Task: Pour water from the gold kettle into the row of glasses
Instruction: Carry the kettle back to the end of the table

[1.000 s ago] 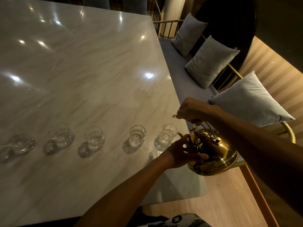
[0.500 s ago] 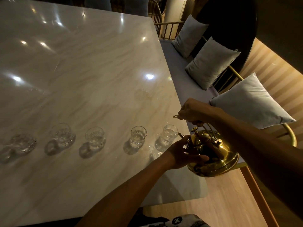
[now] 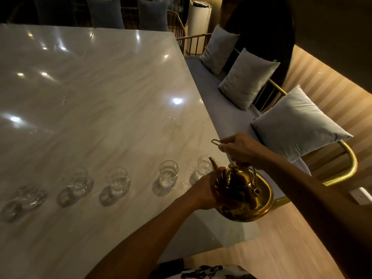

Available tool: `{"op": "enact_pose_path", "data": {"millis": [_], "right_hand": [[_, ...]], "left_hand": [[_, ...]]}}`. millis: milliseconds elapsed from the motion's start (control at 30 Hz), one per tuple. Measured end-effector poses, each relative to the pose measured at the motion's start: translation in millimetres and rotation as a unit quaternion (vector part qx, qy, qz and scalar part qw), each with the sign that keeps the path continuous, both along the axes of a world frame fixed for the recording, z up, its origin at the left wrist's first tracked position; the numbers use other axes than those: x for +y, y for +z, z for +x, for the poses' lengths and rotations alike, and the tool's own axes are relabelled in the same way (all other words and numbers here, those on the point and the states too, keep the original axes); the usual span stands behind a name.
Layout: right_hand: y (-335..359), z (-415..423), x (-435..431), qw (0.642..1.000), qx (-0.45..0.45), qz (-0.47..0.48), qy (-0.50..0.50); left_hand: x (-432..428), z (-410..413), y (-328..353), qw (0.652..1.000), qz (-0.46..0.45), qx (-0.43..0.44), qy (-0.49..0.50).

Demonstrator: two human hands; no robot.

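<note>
A wide marble table (image 3: 96, 101) with a glossy, pale veined top fills most of the view, and small ceiling lights are reflected on it. Along its right edge a grey upholstered bench (image 3: 223, 109) with a thin gold metal frame is seen, and three soft square cushions (image 3: 298, 123) are leaned on its back. Behind them a ribbed wooden wall (image 3: 330, 97) is lit warmly. The gold kettle (image 3: 244, 195) is held in the air over the near right corner of the table; its body is round, polished and mirror-like, and its curved spout is pointed towards the rightmost glass (image 3: 204, 166), which is partly hidden by the spout. No stream of water can be made out. The right hand (image 3: 242, 149) is closed around the wire handle above the lid. The left hand (image 3: 211, 188) is pressed against the side of the kettle with fingers curved around it; the fingertips are hidden behind the metal. Five clear ribbed glasses are set in a row near the front edge: the second glass (image 3: 168, 173), the middle glass (image 3: 117, 178), the fourth glass (image 3: 78, 179), and the leftmost glass (image 3: 30, 195), which is blurred and hard to read. Water is seen inside some of them, but the levels cannot be judged.
</note>
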State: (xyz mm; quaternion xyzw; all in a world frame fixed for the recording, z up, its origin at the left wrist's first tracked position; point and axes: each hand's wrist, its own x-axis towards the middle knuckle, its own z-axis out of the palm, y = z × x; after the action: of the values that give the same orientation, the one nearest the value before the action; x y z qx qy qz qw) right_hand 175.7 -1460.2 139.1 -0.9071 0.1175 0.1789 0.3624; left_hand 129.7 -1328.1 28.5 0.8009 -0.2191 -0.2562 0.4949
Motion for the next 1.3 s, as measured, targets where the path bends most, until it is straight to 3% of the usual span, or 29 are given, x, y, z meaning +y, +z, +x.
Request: {"op": "enact_pose_path", "data": {"millis": [367, 733, 1100, 1300], "right_hand": [[65.4, 0.4, 71.7, 0.991, -0.109, 0.023, 0.070], [101.3, -1.1, 270.8, 0.943, -0.198, 0.086, 0.253], [97.4, -59.7, 536.1, 0.888, -0.158, 0.175, 0.395], [93.5, -108.2, 657.7, 0.868, -0.089, 0.219, 0.437]], "left_hand": [[65.3, 26.7, 43.0, 0.994, 0.023, -0.094, 0.059], [263.6, -2.3, 96.6, 0.962, 0.038, -0.143, 0.231], [524.3, -109.3, 116.0, 0.907, 0.133, -0.119, 0.382], [635.8, -173.6, 111.8, 0.875, 0.142, -0.073, 0.457]]}}
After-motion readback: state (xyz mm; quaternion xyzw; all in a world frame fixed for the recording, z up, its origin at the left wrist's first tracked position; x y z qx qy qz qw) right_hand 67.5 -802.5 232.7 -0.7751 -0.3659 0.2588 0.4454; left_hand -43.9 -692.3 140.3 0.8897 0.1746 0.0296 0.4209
